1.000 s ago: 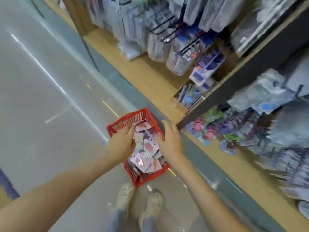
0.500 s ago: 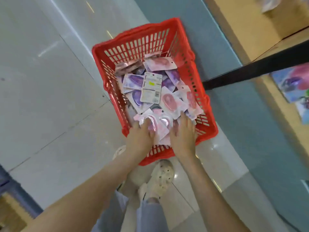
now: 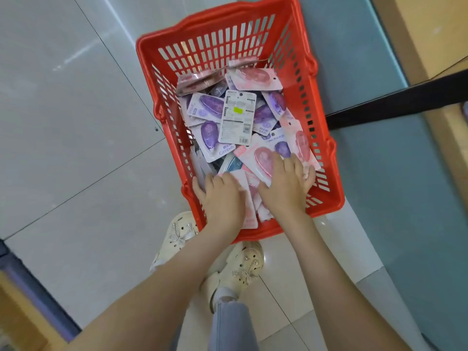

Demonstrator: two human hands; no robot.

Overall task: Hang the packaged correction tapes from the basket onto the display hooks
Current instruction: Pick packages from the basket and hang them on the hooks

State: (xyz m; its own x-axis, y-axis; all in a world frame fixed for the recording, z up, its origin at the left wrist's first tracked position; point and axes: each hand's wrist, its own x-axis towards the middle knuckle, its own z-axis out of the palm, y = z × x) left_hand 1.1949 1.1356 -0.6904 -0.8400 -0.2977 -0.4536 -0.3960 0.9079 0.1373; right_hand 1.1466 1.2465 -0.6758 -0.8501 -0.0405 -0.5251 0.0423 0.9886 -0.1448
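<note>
A red plastic basket [image 3: 228, 29] stands on the floor, filled with several carded correction tapes. Purple packs [image 3: 210, 133] lie in the middle, one pack [image 3: 238, 117] shows its printed back, and pink packs [image 3: 255, 79] lie at the far and near ends. My left hand [image 3: 220, 198] is in the near left corner, its fingers curled down around a stack of pink packs [image 3: 249, 198]. My right hand [image 3: 286, 183] rests with spread fingers on a pink pack [image 3: 260, 158] at the near right. No display hooks are in view.
Pale floor tiles [image 3: 76, 122] spread to the left of the basket. To its right runs a grey-blue shelf base [image 3: 379, 173], crossed by a black shelf edge [image 3: 395, 102], with wood [image 3: 440, 34] beyond. My feet in cream clogs [image 3: 238, 269] stand just behind the basket.
My view dropped from the shelves down into the basket and came closer. Both hands went from the basket's rim down onto the pink packs at its near end.
</note>
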